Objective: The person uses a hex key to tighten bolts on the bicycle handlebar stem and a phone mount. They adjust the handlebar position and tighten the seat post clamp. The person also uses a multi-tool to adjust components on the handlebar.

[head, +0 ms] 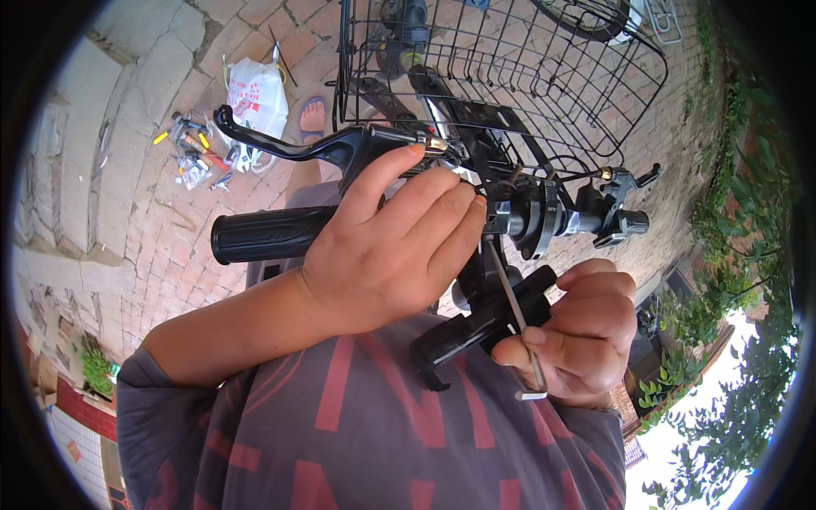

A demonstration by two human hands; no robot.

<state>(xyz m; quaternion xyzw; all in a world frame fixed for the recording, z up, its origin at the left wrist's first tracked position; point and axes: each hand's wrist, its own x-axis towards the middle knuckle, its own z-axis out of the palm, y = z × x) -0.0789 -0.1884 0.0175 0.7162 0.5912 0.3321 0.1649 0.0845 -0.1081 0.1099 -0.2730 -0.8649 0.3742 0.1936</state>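
Observation:
My left hand [395, 245] is wrapped over the handlebar beside the black brake lever [280, 141], its fingertips at the lever's clamp. Left of the hand sticks out a black ribbed rubber grip [274, 234]. Between thumb and fingers, my right hand [583, 338] holds a metal hex key [508, 287]. The key's long arm runs up to the middle of the handlebar [507, 218], where its tip meets the clamp area; whether it sits in a bolt I cannot tell. Its short bent end points left, near my shirt. Behind the key is a black tubular part [475, 328].
A black wire basket [510, 70] is ahead of the handlebar. The far end carries another brake lever [647, 175] and a short grip [634, 222]. On the brick paving [166, 248] are a white plastic bag [258, 95], scattered hand tools [194, 143] and a sandalled foot [313, 118].

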